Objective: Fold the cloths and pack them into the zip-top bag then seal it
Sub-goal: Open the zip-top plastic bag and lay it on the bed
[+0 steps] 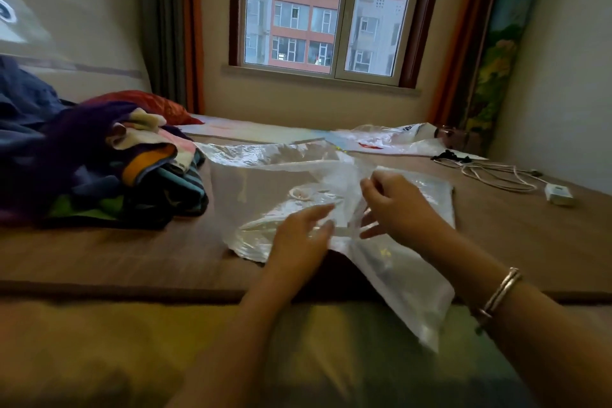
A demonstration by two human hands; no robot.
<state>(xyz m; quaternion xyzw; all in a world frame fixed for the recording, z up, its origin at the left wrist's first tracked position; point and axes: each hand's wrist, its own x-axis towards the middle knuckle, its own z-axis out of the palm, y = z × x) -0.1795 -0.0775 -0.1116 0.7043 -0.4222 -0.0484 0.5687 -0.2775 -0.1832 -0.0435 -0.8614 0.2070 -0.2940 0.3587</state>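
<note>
A large clear zip-top bag [265, 189] lies crumpled on the brown bed mat, one end hanging over the near edge. My left hand [303, 235] rests on the plastic with its fingers nearly straight. My right hand [394, 205] pinches a gathered fold of the bag and lifts it slightly; a silver bangle sits on that wrist. A heap of unfolded cloths [109, 166], purple, navy, white, orange and green, lies at the left of the bag. The bag holds no cloth that I can see.
A second plastic bag [394, 139] lies further back. A white cable with a small box [559, 194] sits at the right. A red pillow [149, 103] lies behind the cloths. The mat's front edge [132, 288] runs below my hands.
</note>
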